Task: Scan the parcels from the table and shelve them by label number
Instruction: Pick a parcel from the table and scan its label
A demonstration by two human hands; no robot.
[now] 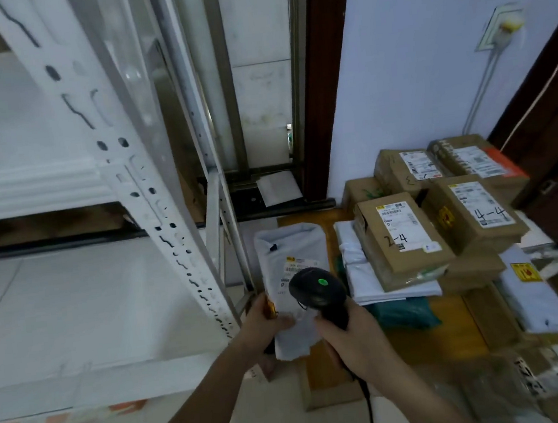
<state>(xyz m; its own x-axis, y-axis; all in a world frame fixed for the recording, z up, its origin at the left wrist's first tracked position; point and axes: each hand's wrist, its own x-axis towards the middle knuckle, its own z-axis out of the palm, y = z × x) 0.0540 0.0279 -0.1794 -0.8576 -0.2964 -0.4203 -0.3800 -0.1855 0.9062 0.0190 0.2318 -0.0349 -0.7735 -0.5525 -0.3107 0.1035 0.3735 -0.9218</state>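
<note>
Parcel (pixel 293 292) in left grip (pixel 265 323); right grip (pixel 349 338) holds scanner (pixel 316 288).

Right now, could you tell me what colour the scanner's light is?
Green, on the scanner top, head view.

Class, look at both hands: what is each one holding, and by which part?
The left hand grips the white parcel bag by its near end; the right hand holds the black scanner by its handle.

Left grip (pixel 265 326) pinching, right grip (pixel 349 338) curled, both forearms extended
</note>
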